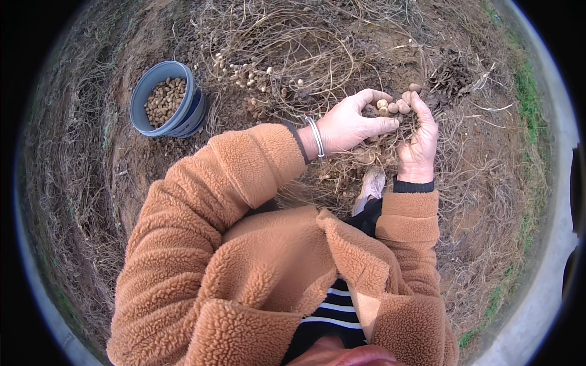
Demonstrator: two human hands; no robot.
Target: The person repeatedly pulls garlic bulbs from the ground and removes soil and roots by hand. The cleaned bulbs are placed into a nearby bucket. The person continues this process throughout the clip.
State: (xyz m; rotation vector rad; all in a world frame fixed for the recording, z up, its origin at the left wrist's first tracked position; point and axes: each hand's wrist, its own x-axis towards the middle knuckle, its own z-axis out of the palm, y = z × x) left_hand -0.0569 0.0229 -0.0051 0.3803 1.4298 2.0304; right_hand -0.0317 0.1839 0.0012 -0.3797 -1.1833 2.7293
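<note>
A cluster of round, soil-tinted peanut pods lies between my two hands, with dry roots just below it. My left hand, with a silver bangle at the wrist, comes in from the left and curls its thumb and fingers about the pods. From the right, my right hand cups the same cluster, a fingertip against the upper pods. Parts of both hands' fingers are hidden behind the pods and roots. Beyond my left hand, pale peanut pods hang on uprooted, dried peanut plants.
A blue-grey plastic bucket stands at the left, partly filled with peanut pods. Dry vines cover much of the brown soil. My shoe is below my hands. Green grass borders a pale concrete strip at right.
</note>
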